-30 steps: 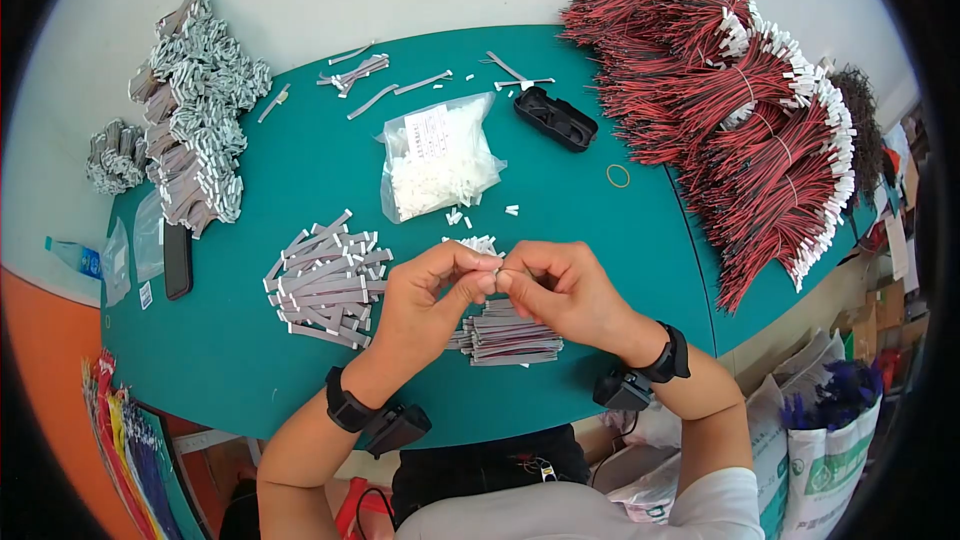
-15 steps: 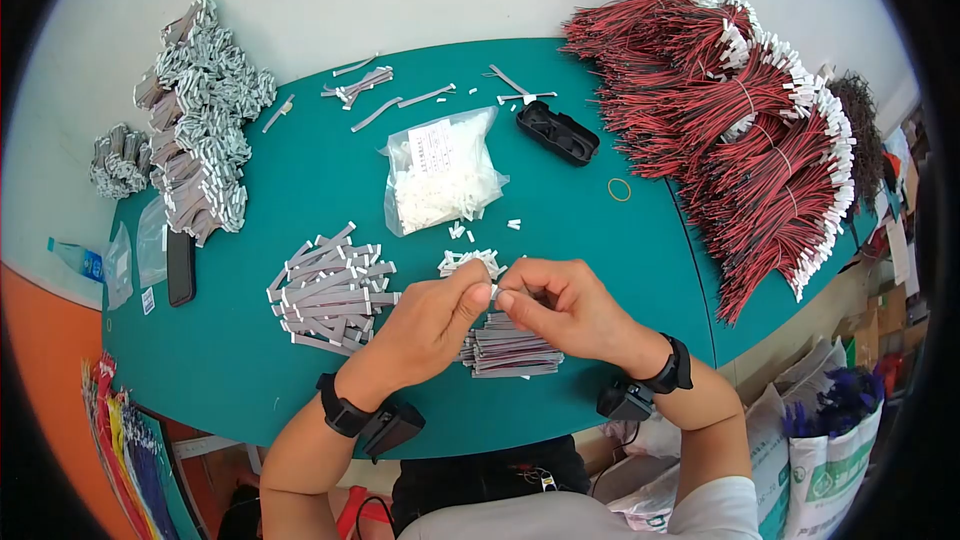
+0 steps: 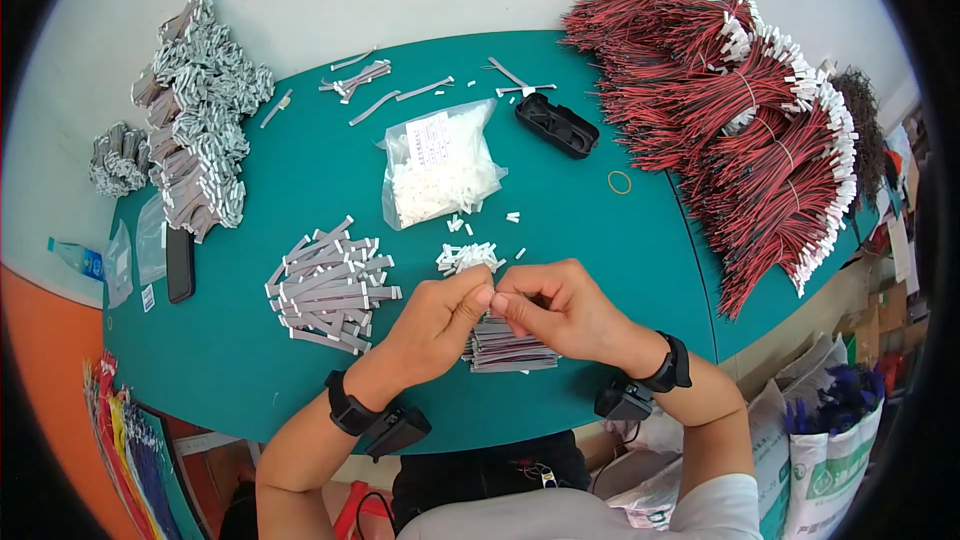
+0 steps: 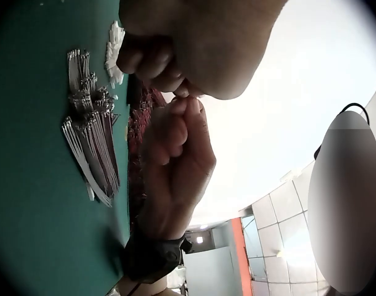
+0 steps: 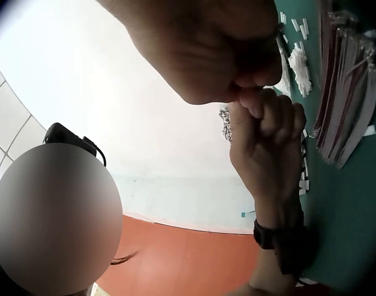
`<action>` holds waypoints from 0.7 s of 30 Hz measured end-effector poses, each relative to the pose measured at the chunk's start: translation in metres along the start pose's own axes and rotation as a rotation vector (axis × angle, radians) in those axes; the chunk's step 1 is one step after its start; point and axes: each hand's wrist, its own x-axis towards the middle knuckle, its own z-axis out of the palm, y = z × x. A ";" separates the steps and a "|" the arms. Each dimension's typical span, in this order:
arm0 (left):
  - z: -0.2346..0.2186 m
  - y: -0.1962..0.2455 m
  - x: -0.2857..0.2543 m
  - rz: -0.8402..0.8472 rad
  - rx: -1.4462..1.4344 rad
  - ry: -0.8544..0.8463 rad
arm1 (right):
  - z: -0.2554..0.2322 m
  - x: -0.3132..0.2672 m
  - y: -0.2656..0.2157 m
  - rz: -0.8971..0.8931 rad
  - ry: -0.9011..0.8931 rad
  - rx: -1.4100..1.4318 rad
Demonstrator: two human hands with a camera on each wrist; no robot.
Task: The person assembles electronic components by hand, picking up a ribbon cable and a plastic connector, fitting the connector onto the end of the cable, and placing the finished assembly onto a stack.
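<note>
My left hand [image 3: 430, 328] and right hand [image 3: 572, 316] meet fingertip to fingertip over the table. Thumb and forefinger of each pinch a small white connector, now almost wholly covered by the fingertips. Just beyond the hands lies a small heap of white connectors [image 3: 466, 257]. Beneath them is a stack of flat grey ribbon cables [image 3: 512, 350] with bare metal ends, plain in the left wrist view too. To the left spreads a pile of ribbon cables with white ends [image 3: 325, 290]. The right wrist view shows the left hand's fingers [image 5: 271, 114] curled in.
A clear bag of white connectors [image 3: 440, 175] lies beyond the hands, near an open black case [image 3: 557, 126]. Red and black wire bundles [image 3: 740, 130] are heaped at right, grey cable bundles [image 3: 200, 120] at left beside a phone [image 3: 180, 265]. A rubber band [image 3: 620, 183] lies to the right.
Both hands stay together at nearly the same spot. The white connector that showed between the fingertips half a second ago is now covered, and the fingertips sit closer together.
</note>
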 end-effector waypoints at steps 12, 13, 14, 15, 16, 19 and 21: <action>-0.011 -0.006 0.006 -0.059 -0.248 -0.085 | -0.004 0.002 0.000 0.016 -0.022 0.003; -0.012 -0.008 0.006 -0.053 -0.263 -0.069 | -0.004 0.003 0.000 0.014 -0.023 -0.005; -0.013 -0.007 0.007 -0.027 -0.198 -0.070 | -0.004 0.003 -0.001 0.011 -0.026 -0.011; -0.014 -0.005 0.007 -0.002 -0.132 -0.072 | -0.004 0.003 0.000 0.010 -0.029 -0.016; -0.014 -0.004 0.007 0.022 -0.067 -0.074 | -0.004 0.004 0.001 0.014 -0.038 -0.032; -0.013 -0.004 0.006 0.027 0.003 -0.074 | -0.005 0.003 0.003 0.033 -0.068 -0.069; -0.011 -0.001 0.005 0.022 0.006 -0.018 | -0.005 0.003 -0.001 0.050 -0.083 -0.072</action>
